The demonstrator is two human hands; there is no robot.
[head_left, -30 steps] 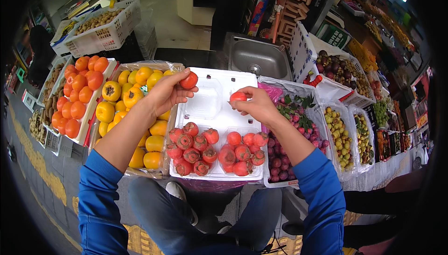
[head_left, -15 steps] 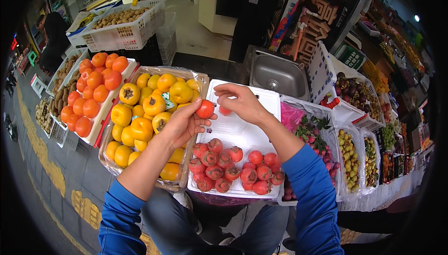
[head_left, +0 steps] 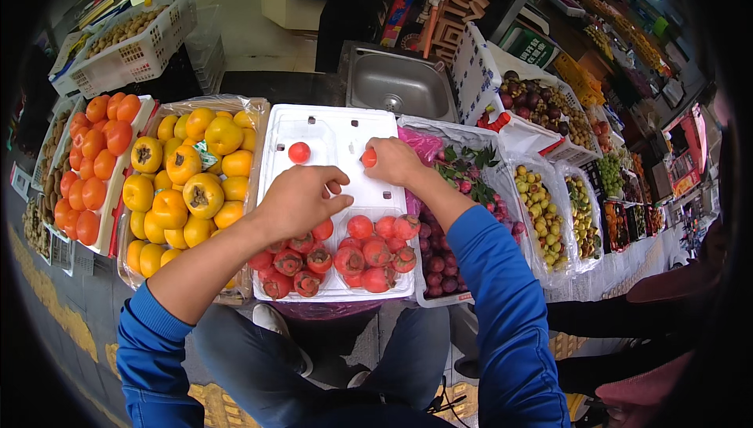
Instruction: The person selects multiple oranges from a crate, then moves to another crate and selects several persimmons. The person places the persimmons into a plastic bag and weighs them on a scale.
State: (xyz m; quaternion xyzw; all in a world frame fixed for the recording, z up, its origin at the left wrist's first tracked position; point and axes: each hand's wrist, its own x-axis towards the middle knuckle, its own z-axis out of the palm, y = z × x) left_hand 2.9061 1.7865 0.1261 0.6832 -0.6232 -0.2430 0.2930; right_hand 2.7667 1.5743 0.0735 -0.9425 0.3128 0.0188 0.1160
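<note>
A small red persimmon [head_left: 369, 158] is pinched in the fingertips of my right hand [head_left: 396, 163], low over the back right of a white foam tray [head_left: 329, 134]. My left hand [head_left: 302, 202] is empty, its thumb and fingers loosely curled and apart, above the tray's front left. Another small red persimmon [head_left: 299, 153] lies alone on the tray's far left part, in a clear plastic box. At the tray's front, two clear boxes hold red persimmons [head_left: 378, 252]; the left group [head_left: 290, 262] is partly hidden by my left hand and wrist.
Left of the tray stands a carton of yellow persimmons [head_left: 169, 208], then a box of orange ones [head_left: 92, 144]. A crate of dark red fruit [head_left: 443, 259] adjoins the right side. Behind is a metal sink [head_left: 400, 83]. A person's dark-clothed legs [head_left: 604, 318] show at right.
The red persimmon has passed from my left hand to my right hand. My left hand has drawn back nearer the front boxes. The whole view has shifted to the right.
</note>
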